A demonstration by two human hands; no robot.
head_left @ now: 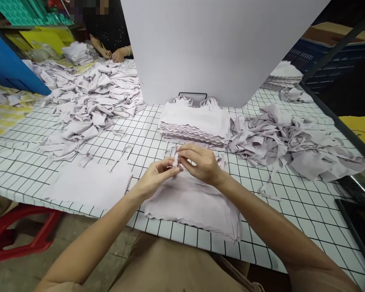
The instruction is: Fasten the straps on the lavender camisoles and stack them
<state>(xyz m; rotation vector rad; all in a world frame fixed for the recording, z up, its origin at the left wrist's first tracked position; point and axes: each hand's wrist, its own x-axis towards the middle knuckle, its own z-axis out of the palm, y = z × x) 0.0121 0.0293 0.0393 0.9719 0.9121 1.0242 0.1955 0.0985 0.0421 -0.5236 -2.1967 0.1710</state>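
Pale fabric pieces with narrow straps lie in a low stack (191,202) right in front of me. Above the stack's far edge, my left hand (156,174) pinches a narrow fabric strap (175,159) between thumb and fingers. My right hand (202,162) has its fingertips closed on the upper part of the same strap, close to the left fingertips. Behind the hands stands a taller, neat stack of the same pieces (194,121), straps at its back. A single flat piece (89,184) with two straps lies to the left.
A large loose heap of pale fabric (100,93) covers the back left; another heap (286,138) lies right. A white panel (213,48) rises behind the stacks. A co-worker's hands (117,54) are at the far left. A red stool (24,231) stands below; a dark phone-like object (357,231) lies right.
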